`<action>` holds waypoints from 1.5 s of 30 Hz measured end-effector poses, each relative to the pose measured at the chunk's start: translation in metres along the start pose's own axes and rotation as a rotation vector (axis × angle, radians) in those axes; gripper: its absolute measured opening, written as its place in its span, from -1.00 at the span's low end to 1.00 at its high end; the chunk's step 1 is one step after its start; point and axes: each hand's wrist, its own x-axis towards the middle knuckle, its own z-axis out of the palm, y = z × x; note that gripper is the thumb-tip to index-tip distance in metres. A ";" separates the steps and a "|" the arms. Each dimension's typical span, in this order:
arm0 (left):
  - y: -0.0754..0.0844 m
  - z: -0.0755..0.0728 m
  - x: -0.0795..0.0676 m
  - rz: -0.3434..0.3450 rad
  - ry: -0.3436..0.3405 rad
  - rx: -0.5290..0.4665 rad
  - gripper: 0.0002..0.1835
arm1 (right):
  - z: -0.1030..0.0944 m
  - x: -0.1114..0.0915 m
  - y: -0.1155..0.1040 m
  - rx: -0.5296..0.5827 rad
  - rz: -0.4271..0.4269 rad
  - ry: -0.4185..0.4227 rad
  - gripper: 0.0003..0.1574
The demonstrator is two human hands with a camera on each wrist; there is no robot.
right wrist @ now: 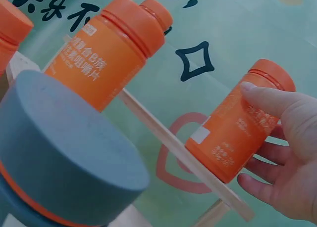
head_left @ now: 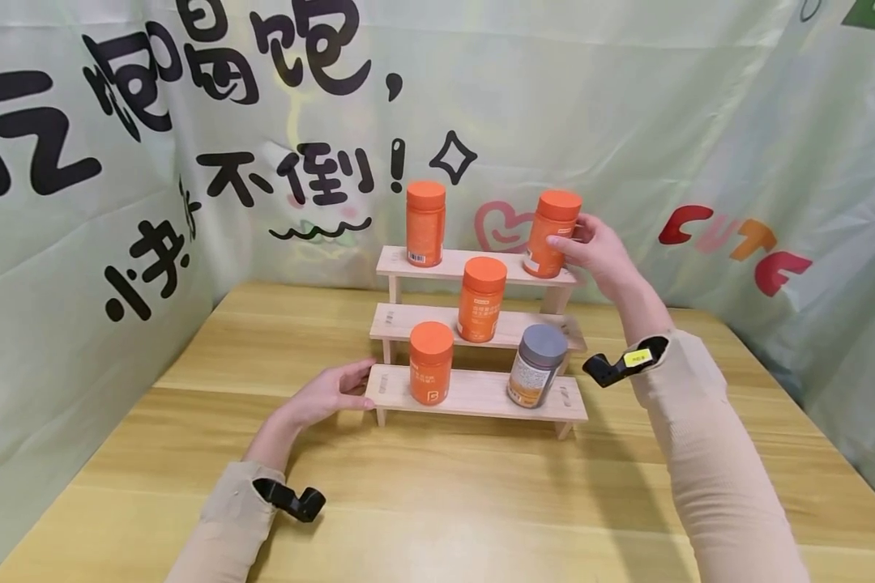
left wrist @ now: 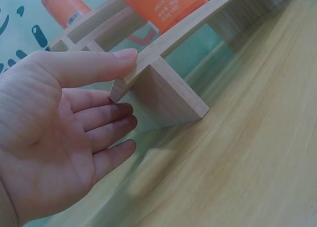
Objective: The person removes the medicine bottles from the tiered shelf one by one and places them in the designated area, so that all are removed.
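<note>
A three-tier wooden display stand [head_left: 474, 393] carries several plastic bottles. My right hand [head_left: 601, 251] holds an orange bottle [head_left: 542, 243] at the right end of the top tier, thumb on its front and fingers around the far side. In the right wrist view that bottle's base is right at the shelf board [right wrist: 171, 140]. My left hand [head_left: 324, 397] pinches the left end of the bottom tier; in the left wrist view the thumb lies on top of the board [left wrist: 158, 49] and the fingers are below.
Another orange bottle [head_left: 426, 227] stands at the top tier's left, one [head_left: 479, 308] on the middle tier, and one [head_left: 430, 368] on the bottom tier beside a grey-capped bottle [head_left: 535, 372]. The stand rests on a wood-grain table [head_left: 437, 494], with a printed cloth [head_left: 591, 105] behind.
</note>
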 end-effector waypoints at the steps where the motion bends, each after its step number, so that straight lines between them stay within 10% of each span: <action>1: 0.000 0.000 -0.001 -0.003 0.004 -0.001 -0.14 | 0.001 0.001 0.001 -0.009 0.005 0.011 -0.14; 18: 0.000 0.001 0.003 -0.020 0.006 -0.012 -0.12 | 0.003 -0.004 -0.002 -0.114 -0.017 0.110 -0.20; 45: 0.000 0.001 -0.002 -0.029 0.018 -0.002 -0.12 | -0.075 -0.053 0.043 -0.084 -0.114 0.137 -0.57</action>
